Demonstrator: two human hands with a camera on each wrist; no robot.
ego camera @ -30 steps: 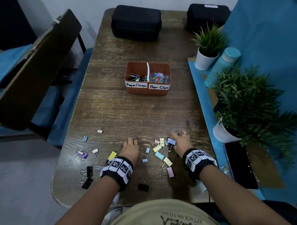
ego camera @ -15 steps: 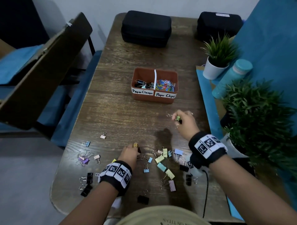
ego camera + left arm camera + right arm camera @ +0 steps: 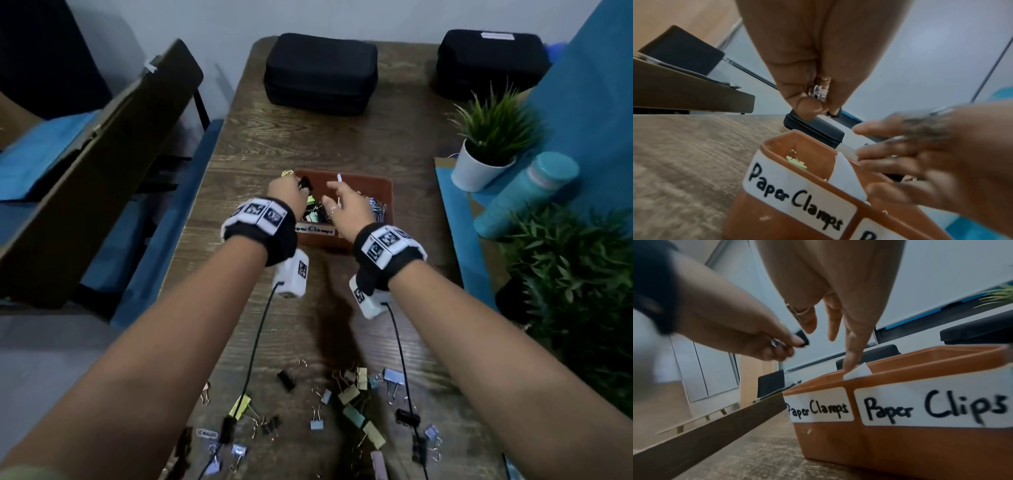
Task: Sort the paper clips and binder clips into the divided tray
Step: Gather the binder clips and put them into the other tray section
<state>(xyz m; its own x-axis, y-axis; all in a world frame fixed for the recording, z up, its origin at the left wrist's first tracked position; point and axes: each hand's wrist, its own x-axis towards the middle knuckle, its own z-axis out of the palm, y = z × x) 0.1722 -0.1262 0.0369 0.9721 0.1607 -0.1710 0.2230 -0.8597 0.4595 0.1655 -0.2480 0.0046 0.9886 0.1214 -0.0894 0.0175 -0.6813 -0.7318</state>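
The orange divided tray [image 3: 380, 185] stands mid-table, labelled "Paper Clamps" [image 3: 795, 196] on the left and "Paper Clips" [image 3: 935, 407] on the right. My left hand [image 3: 299, 186] hovers over the left compartment and pinches a black binder clip [image 3: 803, 339] by its wire handles [image 3: 819, 95]. My right hand [image 3: 337, 192] is over the white divider [image 3: 857, 372], fingers straight and spread, holding nothing. A green binder clip [image 3: 796, 162] lies in the clamps compartment. Coloured paper clips [image 3: 376, 207] fill the right one. Several loose binder clips [image 3: 352, 394] lie near the front edge.
Two black cases [image 3: 322, 72] [image 3: 489, 58] sit at the table's far end. A small potted plant [image 3: 486, 150], a teal bottle [image 3: 527, 195] and a larger plant [image 3: 575, 291] line the right side. A brown board [image 3: 102, 164] leans at the left.
Both hands rose from the loose pile to the tray. The right hand held a green clip half a second ago and now holds nothing. The left hand now carries a black clip.
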